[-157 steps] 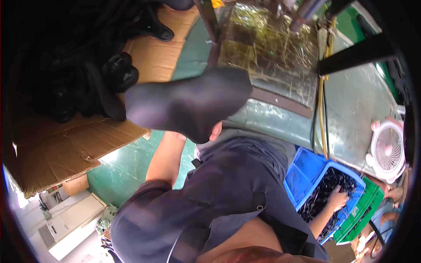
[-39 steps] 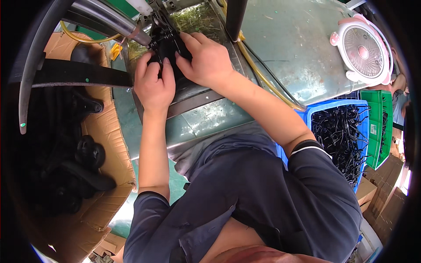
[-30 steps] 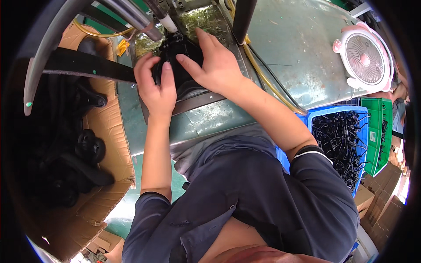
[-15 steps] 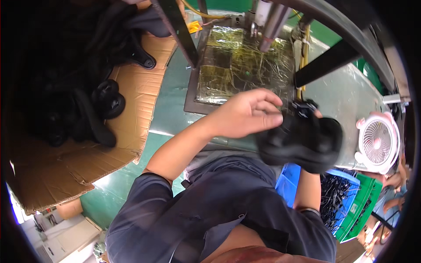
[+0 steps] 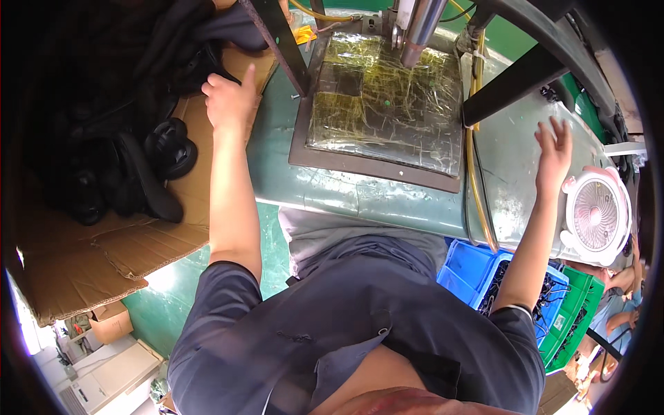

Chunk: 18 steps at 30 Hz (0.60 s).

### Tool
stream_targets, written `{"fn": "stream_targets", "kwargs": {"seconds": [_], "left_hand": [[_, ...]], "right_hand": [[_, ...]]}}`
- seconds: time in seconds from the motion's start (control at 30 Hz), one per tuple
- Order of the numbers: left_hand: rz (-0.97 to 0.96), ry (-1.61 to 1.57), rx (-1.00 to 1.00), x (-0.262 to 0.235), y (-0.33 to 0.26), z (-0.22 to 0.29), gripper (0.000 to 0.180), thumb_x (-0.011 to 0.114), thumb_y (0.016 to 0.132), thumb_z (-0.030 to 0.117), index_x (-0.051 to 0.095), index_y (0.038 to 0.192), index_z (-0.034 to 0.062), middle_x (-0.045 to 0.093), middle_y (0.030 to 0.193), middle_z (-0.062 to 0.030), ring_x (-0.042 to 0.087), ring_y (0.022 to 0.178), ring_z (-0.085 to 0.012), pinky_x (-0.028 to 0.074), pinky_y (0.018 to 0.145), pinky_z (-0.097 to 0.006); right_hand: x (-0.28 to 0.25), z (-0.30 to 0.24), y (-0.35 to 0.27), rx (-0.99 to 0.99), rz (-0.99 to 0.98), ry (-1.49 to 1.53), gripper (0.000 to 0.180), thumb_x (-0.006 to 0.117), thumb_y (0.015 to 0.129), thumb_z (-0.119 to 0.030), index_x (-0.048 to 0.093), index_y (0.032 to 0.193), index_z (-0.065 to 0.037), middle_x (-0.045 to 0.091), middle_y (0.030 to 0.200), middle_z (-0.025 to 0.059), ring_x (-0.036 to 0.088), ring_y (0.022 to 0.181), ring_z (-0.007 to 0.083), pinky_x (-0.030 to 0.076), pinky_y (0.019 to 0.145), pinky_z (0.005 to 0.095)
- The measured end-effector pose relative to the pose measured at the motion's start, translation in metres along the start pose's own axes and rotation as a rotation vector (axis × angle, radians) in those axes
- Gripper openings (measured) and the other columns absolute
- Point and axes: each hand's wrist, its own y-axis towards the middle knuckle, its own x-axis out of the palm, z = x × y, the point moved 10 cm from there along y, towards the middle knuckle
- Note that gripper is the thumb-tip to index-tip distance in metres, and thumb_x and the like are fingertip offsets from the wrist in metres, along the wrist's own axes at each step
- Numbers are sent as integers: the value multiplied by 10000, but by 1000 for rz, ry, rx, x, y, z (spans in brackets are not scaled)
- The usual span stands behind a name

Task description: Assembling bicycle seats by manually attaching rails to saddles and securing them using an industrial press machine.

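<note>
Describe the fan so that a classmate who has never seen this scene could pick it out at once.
Start from the big green worktable and follow it rightward, past the yellow hose. At its right edge, just below and to the right of the right hand, is the fan. Its round, grilled front and white-and-pink casing set it apart from the green bin below.

The carton [image 5: 159, 242] can be entered from the table side; the film-covered plate [image 5: 387, 138] is overhung by 1 cylinder [image 5: 423, 34] and flanked by 2 beams [image 5: 515, 86].
</note>
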Motion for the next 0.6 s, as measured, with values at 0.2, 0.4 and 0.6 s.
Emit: {"fn": "stream_targets", "kwargs": {"seconds": [0.2, 0.4, 0.6], "left_hand": [[-156, 127, -178, 8, 83, -53, 1106, 811, 814, 503, 283, 1522, -164, 271, 1628, -431, 563, 1393, -482, 495, 1171, -442], [-289, -1298, -62, -15, -20, -62, 667, 751, 929, 17, 441, 1511, -80, 645, 1357, -248, 696, 1170, -391, 588, 1055, -459], [-930, -2135, 74, -6, -194, -1, 1115, 731, 752, 115, 171, 1707, -19, 193, 1788, -194, 494, 1474, -430, 495, 1149, -537]], "right_hand": [[-71, -22, -121, -364, -131, -992, 409, 758, 967, -164, 703, 1332, 12, 632, 1450, 252, 621, 1316, 436, 507, 1098, 497], [-285, 86, -278, 398, -63, -1783, 688, 660, 1016, -532, 605, 1447, 1, 575, 1487, 274, 529, 1385, 469, 460, 1153, 556], [-348, 167, -417, 1145, -449, -1596, 679, 677, 990, -534, 606, 1401, 2, 615, 1426, 287, 643, 1283, 477, 550, 1053, 570]]}}
